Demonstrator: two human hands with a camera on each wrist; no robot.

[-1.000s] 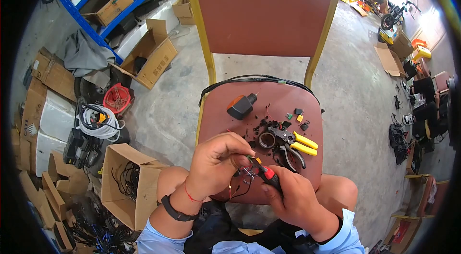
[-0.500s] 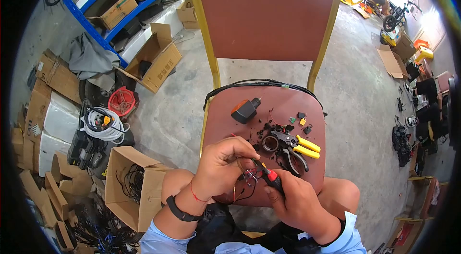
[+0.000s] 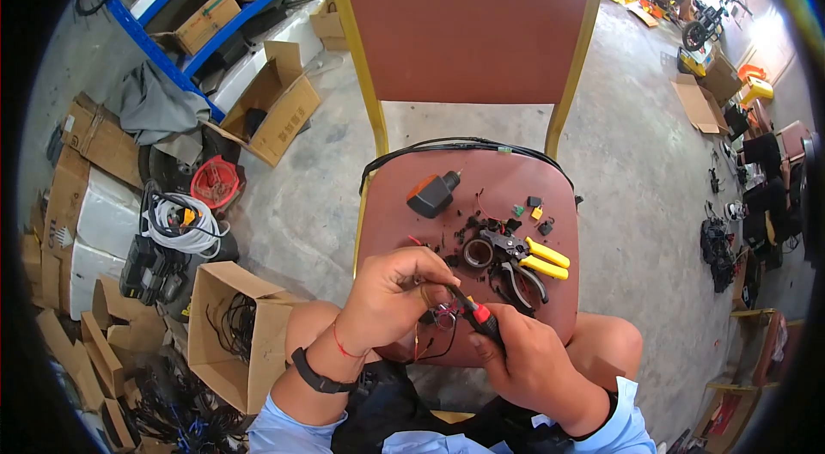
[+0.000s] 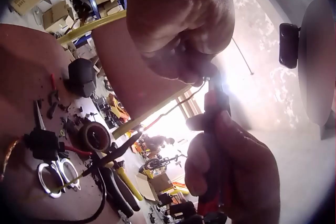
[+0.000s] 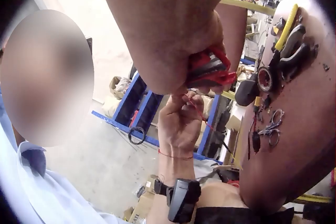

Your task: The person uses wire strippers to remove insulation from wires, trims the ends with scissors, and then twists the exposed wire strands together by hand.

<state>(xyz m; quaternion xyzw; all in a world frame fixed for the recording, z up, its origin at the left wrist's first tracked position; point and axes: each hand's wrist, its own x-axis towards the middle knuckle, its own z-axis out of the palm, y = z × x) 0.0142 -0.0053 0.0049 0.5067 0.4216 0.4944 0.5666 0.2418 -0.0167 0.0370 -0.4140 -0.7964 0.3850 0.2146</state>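
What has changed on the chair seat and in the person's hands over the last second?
Almost nothing. The left hand still pinches the wire bundle, and the right hand still grips the red-and-black tool against it; both have barely shifted. On the chair seat, the yellow-handled pliers, tape roll and orange-and-black part lie where they were.

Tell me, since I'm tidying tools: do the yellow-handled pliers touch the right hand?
Apart. The head view shows the yellow-handled pliers lying on the chair seat, bare seat separating them from the right hand.
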